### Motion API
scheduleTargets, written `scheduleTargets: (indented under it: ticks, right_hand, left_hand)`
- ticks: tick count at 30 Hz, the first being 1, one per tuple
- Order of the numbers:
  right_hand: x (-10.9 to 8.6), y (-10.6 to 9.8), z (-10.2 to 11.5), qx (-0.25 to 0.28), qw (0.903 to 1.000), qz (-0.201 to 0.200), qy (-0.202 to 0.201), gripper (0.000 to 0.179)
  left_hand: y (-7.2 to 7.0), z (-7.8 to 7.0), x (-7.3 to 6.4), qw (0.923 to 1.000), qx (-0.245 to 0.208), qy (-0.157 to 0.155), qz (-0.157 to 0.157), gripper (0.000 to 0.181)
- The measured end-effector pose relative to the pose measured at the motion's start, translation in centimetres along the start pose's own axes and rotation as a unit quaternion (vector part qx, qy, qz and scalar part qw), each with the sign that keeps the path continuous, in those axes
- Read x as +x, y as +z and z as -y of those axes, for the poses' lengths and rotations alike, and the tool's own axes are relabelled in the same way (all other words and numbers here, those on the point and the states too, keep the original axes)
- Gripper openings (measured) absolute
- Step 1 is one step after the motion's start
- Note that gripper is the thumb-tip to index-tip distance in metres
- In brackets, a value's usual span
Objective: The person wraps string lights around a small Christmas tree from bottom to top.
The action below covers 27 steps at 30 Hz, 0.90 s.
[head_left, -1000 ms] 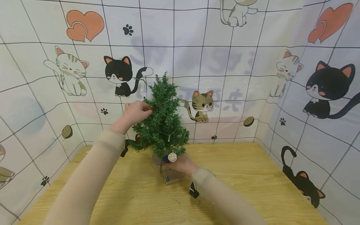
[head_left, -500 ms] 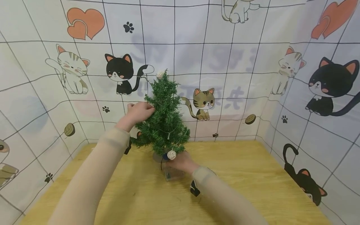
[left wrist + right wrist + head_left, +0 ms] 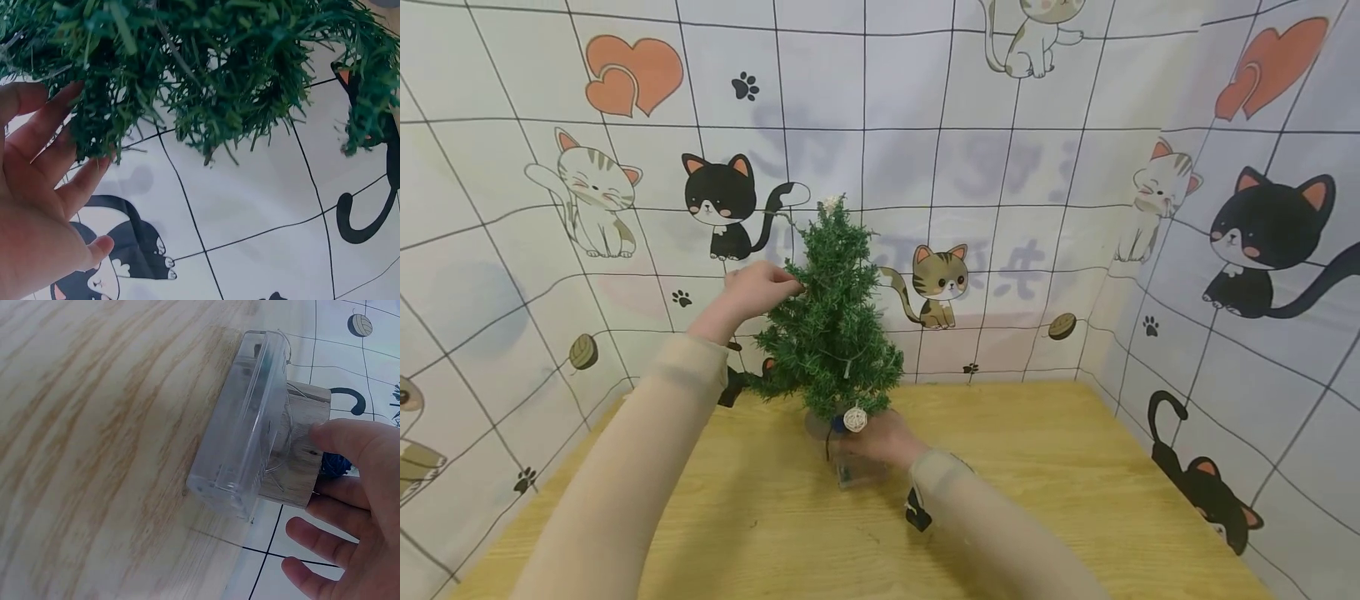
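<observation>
A small artificial Christmas tree (image 3: 835, 308) stands on the table. My left hand (image 3: 756, 287) is at its upper left side, finger and thumb pinching a branch; the left wrist view shows fingertips (image 3: 103, 161) among the green needles. My right hand (image 3: 887, 437) grips the tree's wooden base (image 3: 294, 469), the thumb on one side and fingers on the other. Next to the base lies a clear plastic box (image 3: 234, 425) with a thin wire (image 3: 289, 428). A white woven ball (image 3: 855, 419) and a blue one (image 3: 336, 464) hang low; another pale ball (image 3: 831, 202) sits near the tip.
The wooden table (image 3: 1037, 467) meets a cloth (image 3: 910, 158) printed with cats and grid lines at its back and sides. A black wrist camera (image 3: 917, 510) hangs under the right sleeve.
The pale ball near the tree tip has shifted from the right of the tip to its left. My left hand has moved slightly; the right hand keeps its hold. The head view has bobbed a little.
</observation>
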State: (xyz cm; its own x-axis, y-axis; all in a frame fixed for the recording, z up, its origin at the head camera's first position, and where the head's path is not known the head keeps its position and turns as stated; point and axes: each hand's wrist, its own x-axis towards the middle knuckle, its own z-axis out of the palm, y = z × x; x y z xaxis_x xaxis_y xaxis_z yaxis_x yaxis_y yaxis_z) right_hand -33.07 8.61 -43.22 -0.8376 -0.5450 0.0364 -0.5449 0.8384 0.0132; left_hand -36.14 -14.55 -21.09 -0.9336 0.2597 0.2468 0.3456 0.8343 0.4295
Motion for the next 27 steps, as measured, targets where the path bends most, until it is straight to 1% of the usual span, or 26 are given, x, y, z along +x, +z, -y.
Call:
scheduleTargets:
  ticks: [2, 3, 4, 5, 6, 7, 8, 9, 10, 11, 12, 13, 14, 17, 19, 20, 21, 22, 24, 26, 27]
  right_hand:
    - [0.1, 0.1, 0.0, -0.028, 0.9994, 0.002, -0.019, 0.062]
    - [0.2, 0.1, -0.1, -0.054, 0.9980, 0.004, -0.033, 0.059]
    - [0.3, 0.1, -0.2, -0.068, 0.9967, 0.002, -0.044, 0.057]
    - [0.4, 0.0, -0.3, -0.068, 0.9965, 0.000, -0.048, 0.056]
    - [0.4, -0.1, -0.4, -0.055, 0.9974, -0.001, -0.046, 0.055]
    - [0.5, -0.2, -0.6, -0.029, 0.9987, -0.001, -0.041, 0.053]
    - [0.5, -0.3, -0.7, 0.005, 0.9995, 0.000, -0.031, 0.050]
    - [0.5, -0.4, -0.9, 0.058, 0.9982, 0.003, -0.011, 0.047]
    - [0.5, -0.4, -1.0, 0.122, 0.9925, 0.002, 0.014, 0.046]
    - [0.5, -0.4, -1.1, 0.172, 0.9843, 0.004, 0.038, 0.044]
    - [0.4, -0.4, -1.3, 0.211, 0.9757, 0.007, 0.058, 0.040]
    - [0.4, -0.4, -1.4, 0.236, 0.9691, 0.008, 0.071, 0.037]
    - [0.3, -0.3, -1.6, 0.253, 0.9639, 0.010, 0.083, 0.037]
    - [0.2, -0.3, -1.9, 0.266, 0.9589, 0.020, 0.096, 0.040]
    - [0.1, -0.4, -2.1, 0.281, 0.9550, 0.022, 0.093, 0.036]
    - [0.0, -0.5, -2.3, 0.281, 0.9553, 0.022, 0.090, 0.036]
    - [0.0, -0.6, -2.5, 0.287, 0.9541, 0.023, 0.081, 0.035]
    - [0.0, -0.6, -2.7, 0.300, 0.9509, 0.022, 0.072, 0.037]
    - [-0.2, -0.8, -3.3, 0.315, 0.9474, 0.021, 0.053, 0.043]
    - [-0.3, -0.9, -4.2, 0.321, 0.9469, 0.001, 0.017, 0.055]
    - [-0.4, -1.0, -4.7, 0.331, 0.9436, -0.010, 0.000, 0.058]
  left_hand:
    - [-0.3, 0.3, -0.3, 0.9999, -0.001, 0.002, -0.014, 0.035]
    - [-0.5, 0.5, -0.4, 0.9997, -0.002, 0.003, -0.023, 0.035]
    - [-0.7, 0.7, -0.5, 0.9995, -0.003, 0.003, -0.032, 0.034]
    - [-0.9, 0.9, -0.7, 0.9991, -0.008, 0.003, -0.043, 0.034]
    - [-1.1, 1.1, -0.9, 0.9987, -0.008, 0.001, -0.050, 0.035]
    - [-1.2, 1.3, -1.1, 0.9983, -0.010, -0.002, -0.058, 0.036]
    - [-1.3, 1.5, -1.2, 0.9978, -0.011, -0.006, -0.064, 0.036]
    - [-1.4, 1.8, -1.4, 0.9972, -0.015, -0.011, -0.072, 0.037]
    - [-1.4, 2.0, -1.7, 0.9968, -0.017, -0.016, -0.076, 0.038]
    - [-1.3, 2.3, -1.9, 0.9963, -0.021, -0.021, -0.081, 0.038]
    - [-1.2, 2.6, -2.1, 0.9959, -0.024, -0.025, -0.084, 0.040]
    - [-1.1, 2.9, -2.3, 0.9953, -0.028, -0.029, -0.088, 0.040]
    - [-1.0, 3.2, -2.5, 0.9949, -0.030, -0.032, -0.090, 0.041]
    - [-0.6, 4.1, -3.0, 0.9941, -0.035, -0.039, -0.095, 0.043]
    - [-0.3, 4.7, -3.2, 0.9937, -0.043, -0.046, -0.093, 0.045]
    - [-0.2, 4.9, -3.3, 0.9935, -0.049, -0.049, -0.091, 0.046]
    - [-0.1, 5.1, -3.4, 0.9935, -0.051, -0.051, -0.088, 0.047]
    - [-0.1, 5.4, -3.5, 0.9934, -0.054, -0.053, -0.086, 0.048]
    - [0.0, 5.8, -3.7, 0.9934, -0.055, -0.056, -0.083, 0.050]
    - [-0.1, 6.2, -3.9, 0.9938, -0.049, -0.056, -0.083, 0.052]
    - [-0.2, 6.4, -4.0, 0.9941, -0.041, -0.056, -0.083, 0.052]
